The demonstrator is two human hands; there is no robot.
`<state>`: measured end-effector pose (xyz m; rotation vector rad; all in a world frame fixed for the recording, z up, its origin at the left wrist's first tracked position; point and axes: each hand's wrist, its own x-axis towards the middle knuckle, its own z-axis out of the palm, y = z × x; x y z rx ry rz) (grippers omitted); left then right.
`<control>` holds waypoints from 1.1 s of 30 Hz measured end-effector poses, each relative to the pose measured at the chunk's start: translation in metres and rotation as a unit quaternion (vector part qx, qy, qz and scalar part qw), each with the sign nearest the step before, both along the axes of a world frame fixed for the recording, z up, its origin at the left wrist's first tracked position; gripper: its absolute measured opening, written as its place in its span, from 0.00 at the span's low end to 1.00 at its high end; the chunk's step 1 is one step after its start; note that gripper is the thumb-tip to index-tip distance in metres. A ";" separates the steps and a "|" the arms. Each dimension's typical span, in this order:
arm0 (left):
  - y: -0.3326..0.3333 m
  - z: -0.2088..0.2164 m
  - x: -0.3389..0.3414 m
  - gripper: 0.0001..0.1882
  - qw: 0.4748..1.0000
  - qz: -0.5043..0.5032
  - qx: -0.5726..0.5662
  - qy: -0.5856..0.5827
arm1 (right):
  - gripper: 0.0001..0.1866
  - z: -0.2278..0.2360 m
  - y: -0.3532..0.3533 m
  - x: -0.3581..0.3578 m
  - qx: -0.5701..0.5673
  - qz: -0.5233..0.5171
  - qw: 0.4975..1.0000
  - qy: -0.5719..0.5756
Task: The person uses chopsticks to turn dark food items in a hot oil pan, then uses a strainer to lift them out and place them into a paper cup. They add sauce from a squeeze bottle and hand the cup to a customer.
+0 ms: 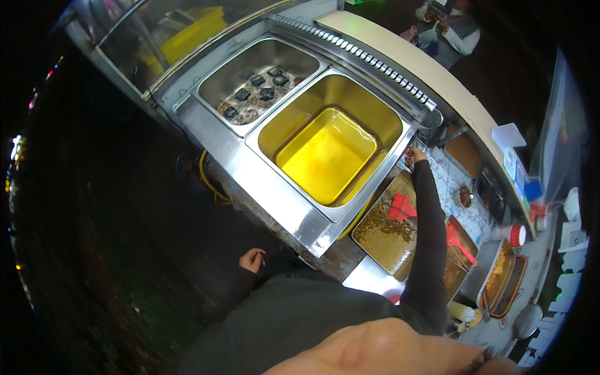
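Note:
My right hand (416,154) reaches past the right corner of a steel fryer, its fingers bent in beside a small dark-and-reddish thing that I cannot make out. Low at the front of the fryer hangs my left hand (252,260), loosely curled, with nothing visible in it. Yellow oil (328,156) fills the bottom of the nearer fryer well (294,117). In the other well (225,78), several black square pieces (267,94) lie in foaming oil. Under my right forearm are a brown-coated tray (375,231) and a red brush (402,207).
A second red brush (460,244) lies on another tray to the right. Beyond are a small bowl (464,196), a red-and-white jar (516,235) and a metal container of orange-brown food (490,275). A pale counter ledge (400,50) runs along the back. Another person (447,31) stands behind it.

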<state>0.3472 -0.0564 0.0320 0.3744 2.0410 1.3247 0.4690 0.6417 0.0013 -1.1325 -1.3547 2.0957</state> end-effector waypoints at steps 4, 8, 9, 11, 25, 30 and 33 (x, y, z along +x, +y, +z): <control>0.008 0.011 0.007 0.08 0.996 0.011 0.050 0.079 | 0.10 0.076 -0.071 0.042 -0.097 -0.020 0.995 0.034; 0.002 0.024 0.016 0.09 0.994 0.024 0.076 0.075 | 0.09 0.105 -0.130 0.096 -0.137 -0.044 0.985 0.094; -0.002 0.026 0.018 0.09 0.992 0.025 0.086 0.090 | 0.09 0.107 -0.141 0.111 -0.146 -0.042 0.984 0.094; -0.012 0.029 0.020 0.10 0.993 0.032 0.048 0.101 | 0.09 0.112 -0.166 0.139 -0.149 -0.030 0.981 0.122; -0.116 -0.113 -0.199 0.10 0.996 -0.030 -0.077 0.026 | 0.26 0.275 -0.429 0.110 0.382 -0.113 0.913 -0.091; -0.142 -0.125 -0.283 0.09 0.998 -0.054 -0.027 -0.009 | 0.32 0.338 -0.467 0.002 0.344 0.026 0.938 -0.035; -0.150 -0.120 -0.308 0.09 0.992 -0.103 -0.067 -0.013 | 0.28 0.344 -0.457 -0.075 0.480 0.094 0.861 -0.140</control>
